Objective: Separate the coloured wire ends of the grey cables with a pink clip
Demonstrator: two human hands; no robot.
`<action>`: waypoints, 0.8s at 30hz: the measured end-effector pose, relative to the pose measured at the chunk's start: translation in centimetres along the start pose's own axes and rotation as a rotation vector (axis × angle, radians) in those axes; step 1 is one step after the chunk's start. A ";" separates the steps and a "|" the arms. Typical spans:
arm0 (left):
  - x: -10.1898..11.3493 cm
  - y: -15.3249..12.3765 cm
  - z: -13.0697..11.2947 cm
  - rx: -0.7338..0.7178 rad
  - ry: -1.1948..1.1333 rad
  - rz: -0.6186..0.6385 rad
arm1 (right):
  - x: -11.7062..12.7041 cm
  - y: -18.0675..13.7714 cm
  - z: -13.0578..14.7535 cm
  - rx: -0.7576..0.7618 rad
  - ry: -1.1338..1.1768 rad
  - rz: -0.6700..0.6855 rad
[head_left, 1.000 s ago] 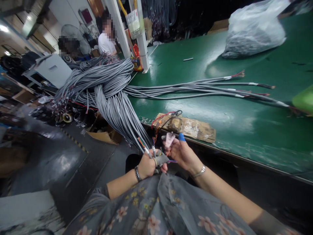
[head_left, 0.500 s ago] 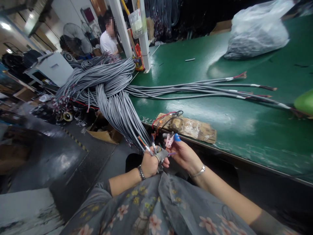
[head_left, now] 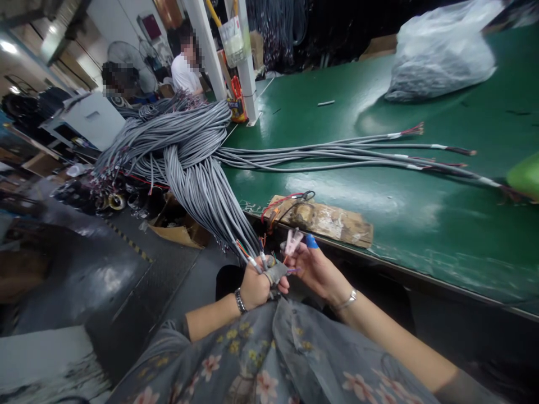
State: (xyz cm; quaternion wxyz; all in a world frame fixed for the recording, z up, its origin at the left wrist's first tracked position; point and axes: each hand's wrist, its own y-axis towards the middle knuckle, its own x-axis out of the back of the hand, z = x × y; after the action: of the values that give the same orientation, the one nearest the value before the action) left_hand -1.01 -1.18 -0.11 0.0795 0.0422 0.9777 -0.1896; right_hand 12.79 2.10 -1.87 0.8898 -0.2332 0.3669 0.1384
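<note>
My left hand (head_left: 255,286) is closed around the stripped ends of grey cables (head_left: 252,259), its forefinger wrapped in grey tape. These ends belong to a thick bundle of grey cables (head_left: 197,179) that hangs off the green table's edge. Just to the right, my right hand (head_left: 315,269) pinches a small pink tool (head_left: 291,242) against the coloured wire tips; a blue cap covers one of its fingers. Both hands sit above my lap, in front of the table edge.
The green table (head_left: 379,191) carries several long grey cables (head_left: 357,154) stretched to the right, a taped cardboard piece (head_left: 332,220) with red and black wires, and a plastic bag (head_left: 438,53) at the back. Two people sit far left behind the cable heap. Cardboard boxes lie on the floor.
My hands stay together at the cable ends; the pink tool has shifted slightly between my right fingers. Nothing else has moved.
</note>
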 end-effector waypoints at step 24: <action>0.6 0.0 0.2 0.016 -0.005 0.048 | 1.0 0.2 -0.4 0.061 -0.051 -0.159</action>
State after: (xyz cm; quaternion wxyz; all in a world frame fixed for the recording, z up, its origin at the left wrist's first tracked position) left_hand -1.57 -1.24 -0.42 0.0862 0.0660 0.9747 -0.1954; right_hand 13.16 2.20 -2.87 0.9137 -0.2309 0.3285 0.0622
